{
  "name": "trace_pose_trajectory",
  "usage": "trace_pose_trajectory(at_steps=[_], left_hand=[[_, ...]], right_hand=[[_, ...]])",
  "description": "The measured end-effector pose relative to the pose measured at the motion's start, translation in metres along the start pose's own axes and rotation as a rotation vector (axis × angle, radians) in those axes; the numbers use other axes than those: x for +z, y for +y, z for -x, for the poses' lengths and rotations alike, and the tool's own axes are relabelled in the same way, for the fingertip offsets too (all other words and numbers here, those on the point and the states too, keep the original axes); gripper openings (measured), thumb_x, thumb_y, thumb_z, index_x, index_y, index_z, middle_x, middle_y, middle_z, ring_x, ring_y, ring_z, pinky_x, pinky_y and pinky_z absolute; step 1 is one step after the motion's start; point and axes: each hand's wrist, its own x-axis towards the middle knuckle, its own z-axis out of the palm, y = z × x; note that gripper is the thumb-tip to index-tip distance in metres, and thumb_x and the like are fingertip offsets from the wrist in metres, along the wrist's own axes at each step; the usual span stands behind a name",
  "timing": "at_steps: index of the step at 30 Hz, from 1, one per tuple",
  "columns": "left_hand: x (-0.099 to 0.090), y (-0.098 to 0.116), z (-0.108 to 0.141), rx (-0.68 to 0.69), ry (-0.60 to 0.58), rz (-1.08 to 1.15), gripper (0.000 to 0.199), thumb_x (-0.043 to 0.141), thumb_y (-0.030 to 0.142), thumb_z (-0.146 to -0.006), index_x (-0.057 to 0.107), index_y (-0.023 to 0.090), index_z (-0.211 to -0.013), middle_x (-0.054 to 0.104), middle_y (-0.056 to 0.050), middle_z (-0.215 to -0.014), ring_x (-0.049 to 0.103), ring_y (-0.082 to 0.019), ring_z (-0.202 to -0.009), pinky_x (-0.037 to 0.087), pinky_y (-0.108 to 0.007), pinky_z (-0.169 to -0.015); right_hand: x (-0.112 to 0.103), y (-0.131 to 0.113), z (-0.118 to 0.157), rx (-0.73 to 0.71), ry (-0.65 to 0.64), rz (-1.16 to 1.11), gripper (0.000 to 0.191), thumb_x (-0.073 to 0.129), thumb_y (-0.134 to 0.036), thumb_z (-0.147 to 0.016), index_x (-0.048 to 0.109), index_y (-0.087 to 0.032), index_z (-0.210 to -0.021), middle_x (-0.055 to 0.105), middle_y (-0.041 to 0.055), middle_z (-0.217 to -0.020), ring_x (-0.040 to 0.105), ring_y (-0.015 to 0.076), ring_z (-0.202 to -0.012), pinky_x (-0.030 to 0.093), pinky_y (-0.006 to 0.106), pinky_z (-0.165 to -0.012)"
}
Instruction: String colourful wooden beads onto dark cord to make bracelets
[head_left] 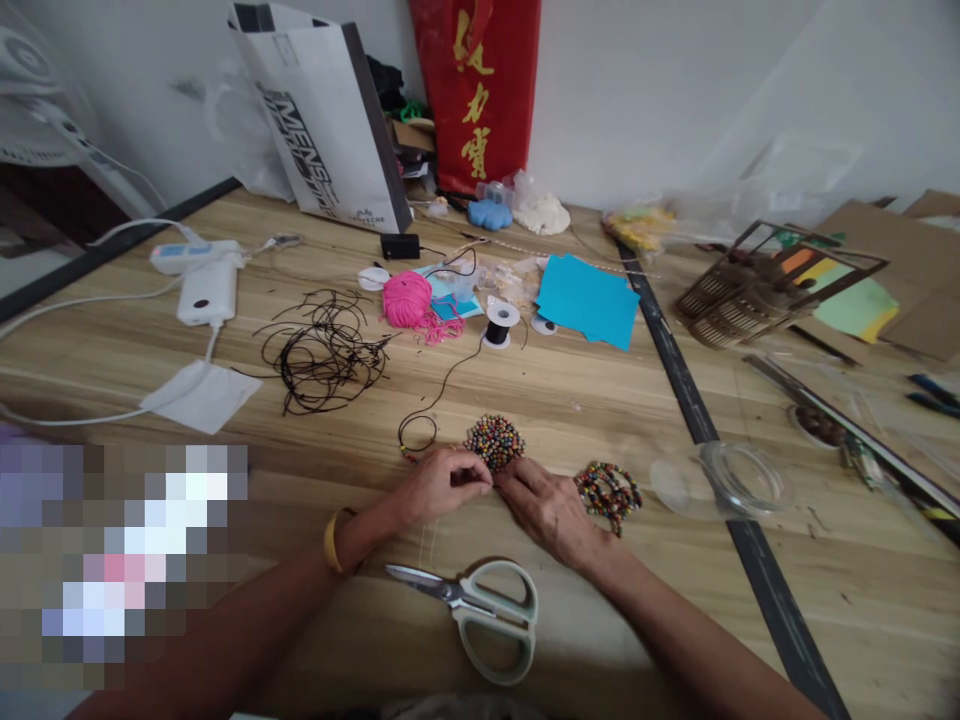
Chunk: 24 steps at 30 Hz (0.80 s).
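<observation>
A pile of small multicoloured beads [493, 441] lies on the wooden table. At its lower left edge, my left hand [448, 484] has thumb and fingertips brought together; what they hold is too small to make out. My right hand [546, 504] touches the pile's lower right edge with its fingers bent together, their contents hidden. A thin black cord [448, 375] runs from a spool [501, 322] to a loop with a few beads beside my left hand. Strung beads [609, 492] lie coiled right of my right hand. Scissors [480, 610] rest open below both hands.
Tangled black cord [326, 350] lies at the left, near a white power bank [208, 290]. Pink yarn [409, 299] and blue sheets [589, 300] lie behind the beads. A woven basket [739, 290] and coiled clear tubing [742, 480] are at the right. Bags stand at the back.
</observation>
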Motion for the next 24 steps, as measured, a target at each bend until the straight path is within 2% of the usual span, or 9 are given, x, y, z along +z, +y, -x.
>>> trace_pose_trajectory(at_steps=[4, 8, 11, 18, 24], left_hand=[[0.0001, -0.0015, 0.0004, -0.003, -0.012, 0.001, 0.007, 0.064, 0.015, -0.076, 0.07, 0.013, -0.075, 0.068, -0.003, -0.073, 0.057, -0.013, -0.067, 0.042, -0.022, -0.064], [-0.0006, -0.0009, 0.0005, -0.003, -0.009, -0.006, 0.007, 0.064, 0.016, -0.077, 0.071, 0.014, -0.077, 0.069, -0.003, -0.074, 0.058, -0.013, -0.068, 0.042, -0.022, -0.065], [-0.001, 0.0002, 0.0006, -0.007, -0.013, -0.008, 0.007, 0.064, 0.016, -0.076, 0.071, 0.014, -0.077, 0.069, -0.003, -0.074, 0.057, -0.012, -0.067, 0.041, -0.021, -0.063], [-0.0028, 0.0044, 0.0006, -0.021, -0.022, -0.014, 0.008, 0.064, 0.016, -0.076, 0.071, 0.014, -0.077, 0.068, -0.002, -0.072, 0.056, -0.012, -0.065, 0.04, -0.021, -0.062], [-0.002, 0.0027, 0.0005, -0.006, -0.017, -0.014, 0.008, 0.064, 0.017, -0.076, 0.071, 0.014, -0.076, 0.068, -0.002, -0.07, 0.056, -0.012, -0.064, 0.04, -0.021, -0.061]], right_hand=[[0.0032, 0.002, 0.0014, 0.009, 0.063, -0.082, 0.019, 0.043, -0.016, -0.096, 0.061, -0.017, -0.101, 0.063, 0.0083, -0.091, 0.059, 0.0161, -0.08, 0.048, 0.023, -0.064], [0.0035, 0.0034, -0.0003, 0.052, 0.167, -0.308, 0.015, 0.045, -0.019, -0.095, 0.06, -0.018, -0.099, 0.065, 0.0083, -0.092, 0.061, 0.0154, -0.081, 0.05, 0.025, -0.071], [0.0018, 0.0017, -0.0029, 0.05, 0.219, -0.465, 0.011, 0.049, -0.016, -0.093, 0.06, -0.019, -0.096, 0.065, 0.0072, -0.088, 0.061, 0.0147, -0.078, 0.05, 0.025, -0.07], [-0.0015, -0.0021, -0.0058, 0.087, 0.252, -0.567, 0.01, 0.05, -0.019, -0.092, 0.06, -0.018, -0.092, 0.064, 0.0062, -0.082, 0.06, 0.0145, -0.074, 0.049, 0.025, -0.067], [-0.0018, -0.002, -0.0058, 0.066, 0.215, -0.6, 0.012, 0.049, -0.018, -0.093, 0.061, -0.018, -0.095, 0.065, 0.0072, -0.085, 0.061, 0.0148, -0.077, 0.049, 0.025, -0.068]])
